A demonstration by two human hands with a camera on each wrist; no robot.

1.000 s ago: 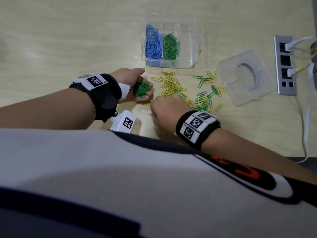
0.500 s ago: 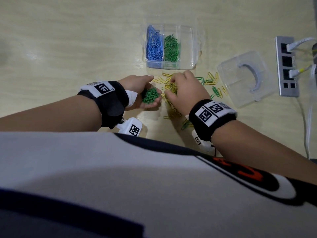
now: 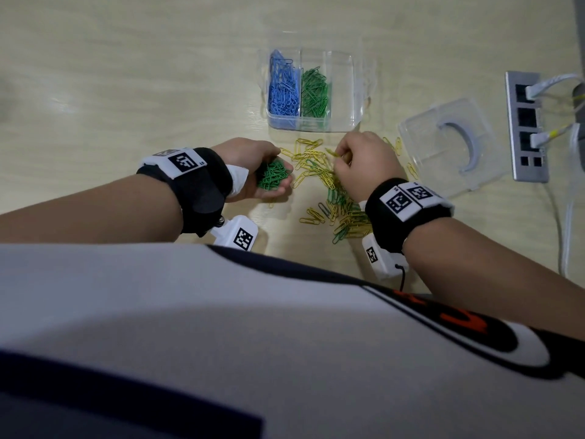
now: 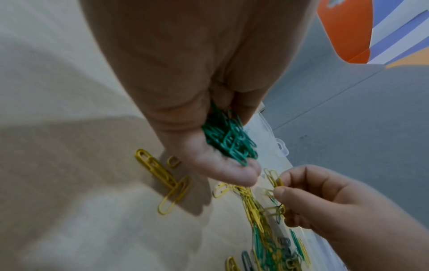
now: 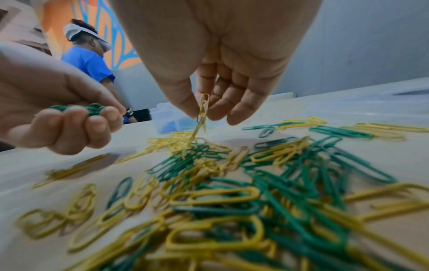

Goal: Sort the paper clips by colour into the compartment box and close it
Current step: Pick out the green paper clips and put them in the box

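Note:
My left hand [image 3: 256, 172] lies palm up on the table and cups a bunch of green clips [image 3: 273, 178] [image 4: 230, 139] in its curled fingers. My right hand [image 3: 361, 163] hovers over the loose pile of yellow and green clips [image 3: 335, 201] and pinches yellow clips [image 5: 203, 108] [image 4: 275, 180] between thumb and forefinger, with more dangling below. The clear compartment box [image 3: 343, 90] stands beyond both hands, blue clips [image 3: 283, 90] in its left compartment, green clips [image 3: 315, 93] in the middle one, the right one bare.
The box's clear lid [image 3: 449, 144] lies to the right of the pile. A grey socket strip [image 3: 527, 125] with white cables sits at the right table edge. Another person [image 5: 88, 55] stands in the background of the right wrist view.
My right hand moved from the near side of the pile across it toward the box and lifted yellow clips. My left hand kept its green clips and shifted slightly.

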